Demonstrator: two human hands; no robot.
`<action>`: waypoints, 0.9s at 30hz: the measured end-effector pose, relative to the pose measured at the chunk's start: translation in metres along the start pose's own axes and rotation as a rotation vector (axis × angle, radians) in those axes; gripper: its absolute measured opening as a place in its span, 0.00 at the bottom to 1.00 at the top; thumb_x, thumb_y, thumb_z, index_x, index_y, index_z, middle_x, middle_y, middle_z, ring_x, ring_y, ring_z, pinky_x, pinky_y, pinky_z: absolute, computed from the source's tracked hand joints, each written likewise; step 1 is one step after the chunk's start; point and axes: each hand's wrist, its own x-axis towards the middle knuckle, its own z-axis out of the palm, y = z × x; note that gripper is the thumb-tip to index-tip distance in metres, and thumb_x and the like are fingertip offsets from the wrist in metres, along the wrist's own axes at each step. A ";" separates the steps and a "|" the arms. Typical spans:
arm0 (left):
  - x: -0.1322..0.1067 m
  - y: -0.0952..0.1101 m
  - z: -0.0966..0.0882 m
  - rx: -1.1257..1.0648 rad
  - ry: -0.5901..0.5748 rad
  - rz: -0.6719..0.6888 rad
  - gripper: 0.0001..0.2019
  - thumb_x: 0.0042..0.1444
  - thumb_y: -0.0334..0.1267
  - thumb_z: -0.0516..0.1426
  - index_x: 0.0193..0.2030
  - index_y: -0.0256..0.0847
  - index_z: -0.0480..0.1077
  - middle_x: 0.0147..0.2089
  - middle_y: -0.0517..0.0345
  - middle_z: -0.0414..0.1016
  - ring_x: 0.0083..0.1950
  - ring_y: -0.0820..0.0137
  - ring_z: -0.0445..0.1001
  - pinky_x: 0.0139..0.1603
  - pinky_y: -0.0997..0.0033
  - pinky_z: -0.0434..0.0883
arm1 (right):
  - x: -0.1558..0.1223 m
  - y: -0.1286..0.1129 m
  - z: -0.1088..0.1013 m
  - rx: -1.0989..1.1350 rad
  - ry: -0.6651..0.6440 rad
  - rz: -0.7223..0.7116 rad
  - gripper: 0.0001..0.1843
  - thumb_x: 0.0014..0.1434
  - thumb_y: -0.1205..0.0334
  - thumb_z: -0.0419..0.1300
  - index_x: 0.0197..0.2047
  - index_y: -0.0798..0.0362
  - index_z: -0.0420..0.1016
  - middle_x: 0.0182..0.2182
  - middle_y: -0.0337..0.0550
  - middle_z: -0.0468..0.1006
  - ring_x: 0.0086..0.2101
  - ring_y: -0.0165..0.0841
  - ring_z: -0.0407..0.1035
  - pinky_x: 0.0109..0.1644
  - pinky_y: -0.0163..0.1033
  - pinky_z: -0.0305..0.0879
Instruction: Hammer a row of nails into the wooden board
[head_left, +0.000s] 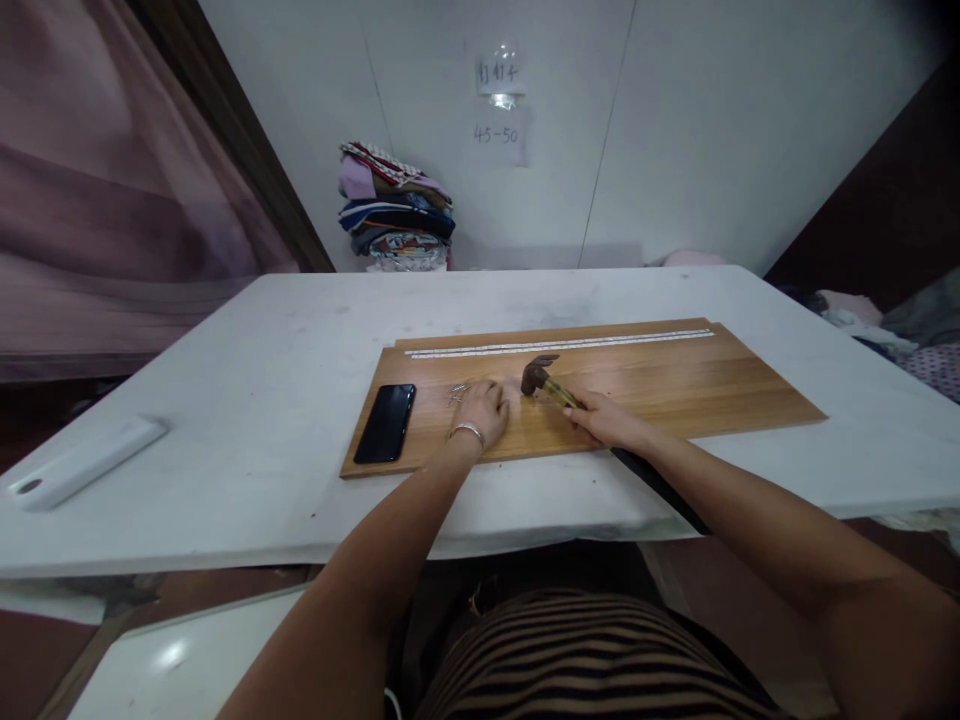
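- Nearest the camera is a top with dark and tan stripes point(592, 650), the person's forearms reaching past it.
- The hammer point(556, 390) is over the middle of the wooden board point(637, 385), its black grip running back under the right forearm; whether its head touches the wood, I cannot tell.
- The right hand point(606, 418) is wrapped around the hammer's handle.
- The left hand point(480, 408), with a bracelet point(469, 429) at the wrist, is palm down on the board, fingers bent; whether they pinch anything, I cannot tell.
- Small nails point(457, 391) lie just beside it.
- A black phone point(385, 424) rests at the board's left end; two pale strips point(562, 345) run along the far edge.
- All this is on a white table point(247, 400).
- Beyond stand folded fabrics point(397, 215) and a wall with handwritten notes point(500, 135).
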 end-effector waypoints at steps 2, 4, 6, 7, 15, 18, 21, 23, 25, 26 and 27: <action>0.000 0.000 -0.001 0.010 -0.008 0.003 0.14 0.70 0.34 0.55 0.55 0.39 0.81 0.63 0.43 0.81 0.67 0.55 0.75 0.74 0.55 0.70 | 0.000 -0.001 0.000 0.019 0.000 0.056 0.15 0.69 0.60 0.59 0.57 0.49 0.75 0.26 0.32 0.71 0.18 0.26 0.60 0.22 0.31 0.56; 0.000 0.001 -0.001 0.019 -0.011 0.010 0.14 0.70 0.34 0.55 0.55 0.39 0.80 0.63 0.43 0.81 0.67 0.55 0.75 0.74 0.55 0.69 | -0.001 -0.003 0.001 0.032 0.005 0.081 0.14 0.69 0.60 0.60 0.56 0.49 0.75 0.26 0.32 0.71 0.19 0.26 0.60 0.22 0.31 0.56; 0.000 0.001 -0.001 0.021 -0.012 0.013 0.14 0.70 0.33 0.55 0.55 0.39 0.80 0.63 0.43 0.81 0.67 0.54 0.75 0.74 0.54 0.69 | -0.002 -0.006 0.000 0.032 0.016 0.074 0.14 0.68 0.61 0.61 0.56 0.49 0.76 0.25 0.33 0.71 0.19 0.26 0.60 0.22 0.31 0.56; 0.000 0.001 -0.001 0.020 -0.012 0.012 0.15 0.70 0.33 0.55 0.56 0.39 0.80 0.63 0.43 0.81 0.67 0.54 0.75 0.74 0.54 0.69 | -0.003 -0.007 0.000 0.032 0.023 0.073 0.14 0.68 0.61 0.61 0.56 0.49 0.76 0.25 0.33 0.71 0.19 0.26 0.60 0.22 0.31 0.57; 0.001 0.001 0.000 0.017 -0.005 0.005 0.13 0.69 0.34 0.55 0.54 0.39 0.80 0.61 0.42 0.81 0.66 0.54 0.75 0.73 0.54 0.69 | -0.004 -0.009 0.001 0.024 0.023 0.101 0.16 0.68 0.62 0.59 0.57 0.49 0.76 0.25 0.34 0.71 0.20 0.28 0.60 0.23 0.33 0.58; 0.001 0.002 0.000 0.011 -0.006 0.004 0.13 0.70 0.34 0.55 0.53 0.40 0.80 0.61 0.43 0.81 0.65 0.54 0.76 0.73 0.53 0.70 | -0.003 -0.008 0.000 0.023 0.033 0.076 0.16 0.67 0.63 0.59 0.57 0.49 0.76 0.25 0.33 0.71 0.21 0.27 0.61 0.24 0.32 0.58; 0.000 0.001 0.000 -0.003 -0.002 0.002 0.13 0.70 0.34 0.56 0.55 0.39 0.80 0.62 0.42 0.80 0.67 0.53 0.75 0.74 0.53 0.69 | -0.004 -0.009 -0.002 0.020 0.057 0.077 0.14 0.68 0.63 0.58 0.56 0.50 0.76 0.26 0.33 0.71 0.21 0.27 0.61 0.24 0.31 0.58; 0.000 0.001 0.001 -0.018 0.004 0.005 0.13 0.70 0.34 0.56 0.54 0.39 0.80 0.61 0.42 0.80 0.66 0.52 0.75 0.73 0.52 0.70 | -0.004 -0.012 -0.004 0.011 0.069 0.090 0.12 0.69 0.63 0.58 0.54 0.50 0.75 0.28 0.34 0.72 0.21 0.26 0.61 0.24 0.31 0.58; 0.000 0.000 0.002 -0.028 0.013 0.012 0.13 0.70 0.34 0.56 0.54 0.40 0.81 0.61 0.43 0.81 0.65 0.53 0.76 0.73 0.51 0.70 | -0.005 -0.014 -0.005 0.008 0.071 0.103 0.11 0.69 0.62 0.57 0.53 0.50 0.74 0.29 0.34 0.73 0.20 0.25 0.60 0.23 0.31 0.57; 0.000 -0.001 0.003 -0.031 0.018 0.013 0.13 0.70 0.34 0.56 0.54 0.41 0.81 0.61 0.43 0.81 0.65 0.53 0.75 0.74 0.50 0.70 | -0.005 -0.015 -0.006 0.012 0.072 0.106 0.11 0.69 0.62 0.57 0.53 0.50 0.74 0.29 0.34 0.73 0.20 0.25 0.60 0.23 0.32 0.57; 0.000 -0.001 0.004 -0.033 0.024 0.013 0.13 0.70 0.35 0.56 0.54 0.41 0.81 0.61 0.44 0.81 0.66 0.53 0.75 0.74 0.50 0.69 | -0.005 -0.016 -0.006 0.018 0.071 0.104 0.11 0.69 0.62 0.58 0.53 0.50 0.74 0.29 0.34 0.73 0.20 0.25 0.60 0.23 0.32 0.58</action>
